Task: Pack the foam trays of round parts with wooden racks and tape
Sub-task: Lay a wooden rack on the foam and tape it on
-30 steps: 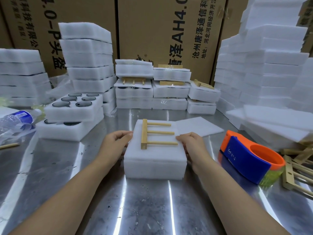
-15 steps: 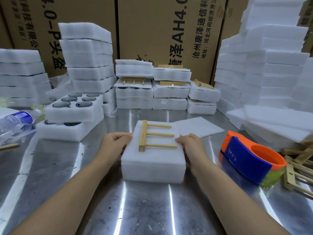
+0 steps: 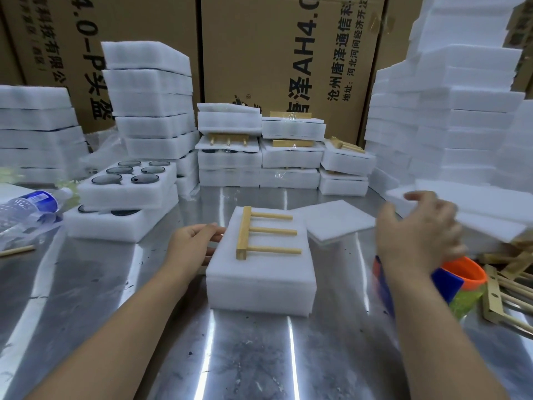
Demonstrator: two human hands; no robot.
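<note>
White foam tray stack (image 3: 259, 281) sat in the middle of the steel table (image 3: 259, 359), two blocks deep with a thin sheet capping it. On that cap lay a wooden rack (image 3: 261, 233), its bar along the left side and its three dowels pointing right.

The left hand (image 3: 193, 243) rested against the left side of the stack, fingers fairly straight and laid along the foam edge, gripping nothing. The right hand (image 3: 418, 229) hung in the air well to the right of the stack, above the orange and blue tape dispenser (image 3: 464, 277). Its fingers were spread loosely and it held nothing. It was blurred, so whether its fingertips touched the pile of thin foam sheets (image 3: 484, 220) beside it could not be told.

A loose foam sheet (image 3: 337, 220) lay flat just behind and to the right of the stack. At far left two open trays (image 3: 127, 194) were piled one on the other, dark round parts (image 3: 129, 171) seated in the pockets of the upper one. A plastic water bottle (image 3: 26, 202) lay on its side near them. Spare wooden racks (image 3: 501, 295) lay heaped at the right edge. Finished bundles (image 3: 291, 160) stood along the back, before cardboard cartons (image 3: 274, 53).
</note>
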